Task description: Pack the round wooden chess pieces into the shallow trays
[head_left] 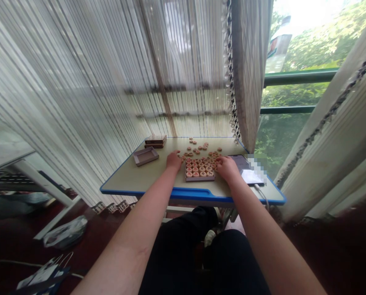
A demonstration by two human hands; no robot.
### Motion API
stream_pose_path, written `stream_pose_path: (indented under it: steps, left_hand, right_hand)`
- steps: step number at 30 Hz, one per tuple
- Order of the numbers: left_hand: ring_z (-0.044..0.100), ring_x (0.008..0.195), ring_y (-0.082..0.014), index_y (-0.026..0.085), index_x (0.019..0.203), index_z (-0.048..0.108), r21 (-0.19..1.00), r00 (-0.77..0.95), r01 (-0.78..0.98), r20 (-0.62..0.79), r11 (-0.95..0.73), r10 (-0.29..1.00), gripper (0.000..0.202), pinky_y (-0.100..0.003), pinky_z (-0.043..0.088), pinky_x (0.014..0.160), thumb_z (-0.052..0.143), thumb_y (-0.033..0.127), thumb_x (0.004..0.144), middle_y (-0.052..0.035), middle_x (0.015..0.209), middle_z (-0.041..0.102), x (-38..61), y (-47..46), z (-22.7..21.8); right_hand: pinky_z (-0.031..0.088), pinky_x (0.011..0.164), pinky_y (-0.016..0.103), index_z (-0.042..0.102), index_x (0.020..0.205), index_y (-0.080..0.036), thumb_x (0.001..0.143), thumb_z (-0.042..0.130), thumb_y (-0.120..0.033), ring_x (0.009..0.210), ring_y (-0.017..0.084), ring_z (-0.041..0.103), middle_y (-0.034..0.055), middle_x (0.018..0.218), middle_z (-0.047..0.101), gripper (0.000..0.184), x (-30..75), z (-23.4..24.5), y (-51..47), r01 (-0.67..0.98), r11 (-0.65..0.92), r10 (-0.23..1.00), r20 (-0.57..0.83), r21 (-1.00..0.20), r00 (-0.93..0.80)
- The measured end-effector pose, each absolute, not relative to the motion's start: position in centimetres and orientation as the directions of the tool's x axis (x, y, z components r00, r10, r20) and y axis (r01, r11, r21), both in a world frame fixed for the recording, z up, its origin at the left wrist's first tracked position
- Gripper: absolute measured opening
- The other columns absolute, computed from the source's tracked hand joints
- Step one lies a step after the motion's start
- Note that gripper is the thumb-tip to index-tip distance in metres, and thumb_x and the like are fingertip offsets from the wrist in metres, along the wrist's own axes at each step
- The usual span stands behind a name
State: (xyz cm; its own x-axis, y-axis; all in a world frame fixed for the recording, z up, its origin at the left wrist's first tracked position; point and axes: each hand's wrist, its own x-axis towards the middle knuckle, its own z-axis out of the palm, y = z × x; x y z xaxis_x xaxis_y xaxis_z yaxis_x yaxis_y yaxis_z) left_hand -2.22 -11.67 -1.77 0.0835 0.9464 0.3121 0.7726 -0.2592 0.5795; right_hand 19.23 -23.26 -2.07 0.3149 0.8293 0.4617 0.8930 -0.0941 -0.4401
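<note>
step: likely boxing xiangqi pieces (197, 152) | left hand (173, 160), right hand (227, 167) flank box (200, 178); grips: can't tell | next: probably wants fingertip pinch

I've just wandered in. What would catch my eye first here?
Probably the shallow box packed with rows of round, marked pieces, near the front edge of the table, with the left hand and right hand on either side. Just beyond it, loose pieces lie scattered. Behind everything hangs a tall, stripy, see-through curtain.
</note>
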Motion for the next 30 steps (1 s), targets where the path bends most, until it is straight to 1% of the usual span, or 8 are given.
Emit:
stream_pose_path:
  steps: [5, 7, 11, 19, 22, 26, 28, 30]
  left_hand:
    - [0.059, 0.099, -0.0209, 0.016, 0.105, 0.064, 0.58, 0.069, 0.773, 0.325, -0.257, 0.943, 0.033, -0.028, 0.043, 0.086, 0.05, 0.012, 0.075, -0.01, 0.103, 0.067, -2.2, -11.6, -1.7]
    - [0.06, 0.098, -0.0212, 0.016, 0.1, 0.066, 0.582, 0.075, 0.769, 0.327, -0.264, 0.942, 0.029, -0.029, 0.043, 0.086, 0.047, 0.014, 0.077, -0.0102, 0.1, 0.068, -2.2, -11.7, -1.7]
    - [0.061, 0.094, -0.0209, 0.016, 0.096, 0.067, 0.585, 0.106, 0.757, 0.329, -0.291, 0.938, 0.026, -0.028, 0.044, 0.083, 0.052, 0.022, 0.076, -0.0101, 0.097, 0.068, -2.2, -11.7, -1.7]
    - [0.06, 0.095, -0.0207, 0.016, 0.097, 0.065, 0.619, 0.072, 0.738, 0.323, -0.268, 0.944, 0.026, -0.029, 0.044, 0.083, 0.049, 0.02, 0.076, -0.0106, 0.099, 0.067, -1.9, -12.2, -1.8]
    - [0.058, 0.099, -0.0201, 0.014, 0.1, 0.062, 0.631, 0.025, 0.716, 0.405, -0.299, 0.914, 0.029, -0.029, 0.043, 0.088, 0.046, 0.016, 0.076, -0.0113, 0.102, 0.066, -2.0, -12.9, -1.5]
    - [0.054, 0.105, -0.0188, 0.014, 0.101, 0.06, 0.552, 0.045, 0.706, 0.59, -0.444, 0.806, 0.028, -0.03, 0.038, 0.097, 0.048, 0.016, 0.075, -0.0098, 0.107, 0.062, -3.8, -12.3, -0.4]
    - [0.052, 0.108, -0.0185, 0.015, 0.102, 0.06, 0.511, 0.085, 0.698, 0.637, -0.502, 0.766, 0.028, -0.03, 0.036, 0.099, 0.051, 0.018, 0.075, -0.009, 0.108, 0.062, -5.9, -10.9, 0.3]
    - [0.051, 0.11, -0.0195, 0.016, 0.102, 0.059, 0.52, 0.044, 0.707, 0.645, -0.48, 0.763, 0.029, -0.032, 0.034, 0.1, 0.052, 0.019, 0.074, -0.0097, 0.11, 0.061, -8.8, -8.9, 0.9]
  right_hand:
    - [0.037, 0.096, 0.031, 0.068, 0.099, -0.011, 0.073, 0.045, -0.012, 0.104, 0.022, 0.054, 0.0124, 0.11, 0.062, 0.035, 18.8, -2.5, -22.7, 0.911, 0.017, 0.832, 0.511, -0.412, 0.216]
    - [0.038, 0.094, 0.029, 0.068, 0.099, -0.011, 0.074, 0.042, -0.01, 0.103, 0.021, 0.055, 0.0117, 0.108, 0.063, 0.036, 18.8, -2.6, -22.5, 0.899, 0.04, 0.832, 0.513, -0.437, 0.212]
    - [0.041, 0.09, 0.029, 0.068, 0.097, -0.011, 0.076, 0.04, -0.012, 0.098, 0.021, 0.057, 0.0119, 0.101, 0.065, 0.035, 18.9, -2.6, -22.3, 0.874, -0.019, 0.818, 0.495, -0.486, 0.292]
    - [0.037, 0.093, 0.031, 0.066, 0.098, -0.012, 0.079, 0.038, -0.016, 0.102, 0.021, 0.055, 0.0115, 0.105, 0.064, 0.035, 19.2, -3.0, -21.9, 0.904, -0.001, 0.812, 0.527, -0.427, 0.25]
    - [0.038, 0.093, 0.033, 0.066, 0.099, -0.012, 0.079, 0.037, -0.017, 0.101, 0.021, 0.055, 0.0112, 0.105, 0.065, 0.035, 19.3, -3.1, -21.8, 0.907, 0.024, 0.811, 0.538, -0.421, 0.229]
    - [0.04, 0.091, 0.037, 0.065, 0.099, -0.013, 0.081, 0.036, -0.023, 0.1, 0.023, 0.056, 0.0122, 0.104, 0.065, 0.035, 19.2, -3.2, -21.9, 0.899, 0.031, 0.803, 0.546, -0.436, 0.237]
    - [0.039, 0.091, 0.04, 0.065, 0.098, -0.013, 0.081, 0.036, -0.025, 0.101, 0.025, 0.055, 0.0127, 0.103, 0.065, 0.035, 19.2, -3.4, -22.0, 0.9, 0.034, 0.787, 0.567, -0.434, 0.244]
    - [0.039, 0.093, 0.042, 0.065, 0.098, -0.012, 0.081, 0.037, -0.026, 0.102, 0.026, 0.055, 0.013, 0.103, 0.064, 0.035, 19.2, -3.4, -22.1, 0.908, 0.058, 0.763, 0.605, -0.414, 0.227]
